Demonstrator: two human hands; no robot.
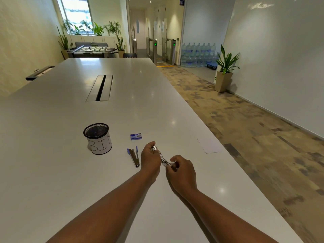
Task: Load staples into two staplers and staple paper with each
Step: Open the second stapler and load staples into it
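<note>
A silver stapler (pixel 162 157) is held just above the white table (pixel 70 172), between both hands. My left hand (pixel 150 159) grips its far end and my right hand (pixel 182 171) grips its near end; whether staples are inside is hidden by the fingers. A second stapler (pixel 134 156), blue and silver, lies opened out on the table just left of my left hand. A small blue staple box (pixel 136 136) lies beyond the hands. A white sheet of paper (pixel 209 145) lies to the right, near the table's edge.
A black mesh cup (pixel 98 138) wrapped in paper marked "BIN" stands to the left of the staplers. A cable slot (pixel 100 88) runs down the table's middle, farther off. The table's right edge drops to a carpeted floor.
</note>
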